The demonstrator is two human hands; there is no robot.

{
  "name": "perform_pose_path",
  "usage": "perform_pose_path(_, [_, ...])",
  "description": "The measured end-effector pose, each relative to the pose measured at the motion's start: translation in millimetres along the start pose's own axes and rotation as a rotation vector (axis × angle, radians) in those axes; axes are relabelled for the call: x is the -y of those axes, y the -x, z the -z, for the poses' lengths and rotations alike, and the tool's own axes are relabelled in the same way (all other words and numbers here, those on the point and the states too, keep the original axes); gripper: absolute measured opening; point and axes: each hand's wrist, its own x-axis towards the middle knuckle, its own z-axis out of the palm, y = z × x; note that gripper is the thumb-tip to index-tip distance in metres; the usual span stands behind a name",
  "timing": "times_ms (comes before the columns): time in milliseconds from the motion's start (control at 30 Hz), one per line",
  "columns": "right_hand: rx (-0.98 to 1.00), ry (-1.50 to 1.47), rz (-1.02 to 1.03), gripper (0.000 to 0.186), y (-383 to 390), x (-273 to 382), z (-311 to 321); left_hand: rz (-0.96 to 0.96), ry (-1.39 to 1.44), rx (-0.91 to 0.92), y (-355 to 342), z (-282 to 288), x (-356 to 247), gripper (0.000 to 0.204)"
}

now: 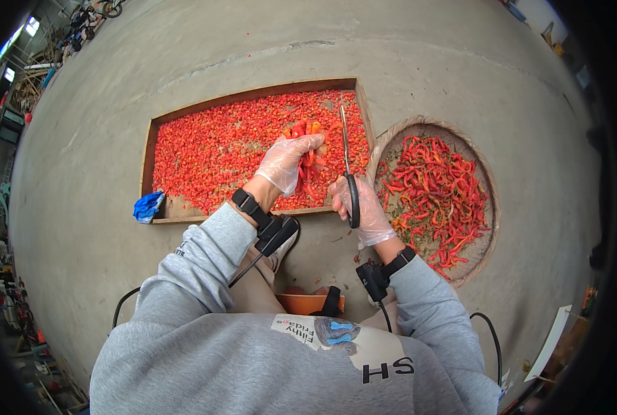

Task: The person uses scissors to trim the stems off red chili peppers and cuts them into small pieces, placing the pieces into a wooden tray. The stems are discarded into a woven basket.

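Observation:
Clear plastic gloves cover both of my hands. My left hand [289, 160] is closed around a bunch of red chili peppers [310, 169], held above the right part of a shallow wooden tray [260, 88]. Small cut pieces of red chili [218, 149] spread across that tray. In my right hand [367, 211] is a pair of scissors [353, 197] with black handles, its blades pointing away from me beside the bunch. Whether the blades are apart is hard to make out. To the right, a round woven basket [492, 200] holds whole red chilies [436, 194].
A crumpled blue thing [148, 207] rests at the tray's near left corner. Between my legs is an orange object [305, 303], partly hidden. Scraps dot the grey concrete floor [87, 207]. Clutter lines the far left, and a white board [549, 342] stands at the lower right.

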Motion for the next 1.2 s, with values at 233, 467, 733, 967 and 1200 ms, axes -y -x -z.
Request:
perform_pose_path(233, [-0.005,-0.067,0.005,0.030,1.0,3.2,-4.4,0.115,-0.023,0.065,0.4,0.7,-1.2,0.018])
perform_pose_path(467, [0.016,-0.027,-0.056,0.034,1.2,4.4,-3.9,0.052,-0.047,-0.028,1.5,3.3,-4.9,0.017])
perform_pose_path(733, [0.179,-0.126,-0.104,0.044,-2.2,-2.9,4.0,-0.076,-0.165,-0.107,0.0,9.7,-6.8,0.020])
perform_pose_path(967, [0.225,-0.049,-0.115,0.055,-1.2,-2.7,0.6,-0.169,-0.326,-0.108,4.7,4.3,-4.4,0.017])
perform_pose_path(1200, [0.237,-0.048,-0.093,0.058,1.2,1.1,0.5,-0.224,-0.395,-0.121,-1.5,4.5,-3.6,0.012])
